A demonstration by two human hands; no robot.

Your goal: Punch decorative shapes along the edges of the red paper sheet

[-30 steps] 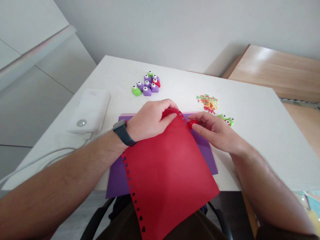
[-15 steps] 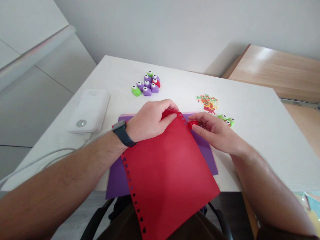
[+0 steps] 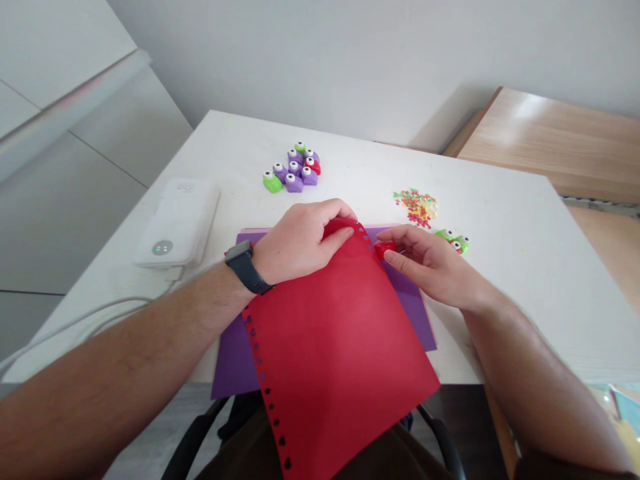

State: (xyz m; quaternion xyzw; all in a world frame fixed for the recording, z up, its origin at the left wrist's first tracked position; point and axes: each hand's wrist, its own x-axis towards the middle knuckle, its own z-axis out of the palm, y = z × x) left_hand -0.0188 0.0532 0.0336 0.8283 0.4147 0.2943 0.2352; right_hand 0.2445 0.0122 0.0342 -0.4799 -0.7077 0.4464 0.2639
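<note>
A red sheet of paper [image 3: 340, 333] slopes over the desk's front edge, with small shaped holes along its left side and near its top right corner. My left hand [image 3: 305, 243] pinches its top edge between thumb and fingers. My right hand [image 3: 425, 260] is closed on a small red craft punch [image 3: 385, 249], which sits at the sheet's right edge just below the punched holes. Its underside is hidden by my fingers. Purple paper [image 3: 233, 367] lies beneath the red sheet.
Several purple, green and red craft punches [image 3: 295, 167] stand at the back, with more green ones [image 3: 457, 241] beside my right hand. Colourful paper cut-outs [image 3: 419, 208] are heaped behind it. A white power bank [image 3: 177, 223] with a cable [image 3: 120, 303] lies at the left.
</note>
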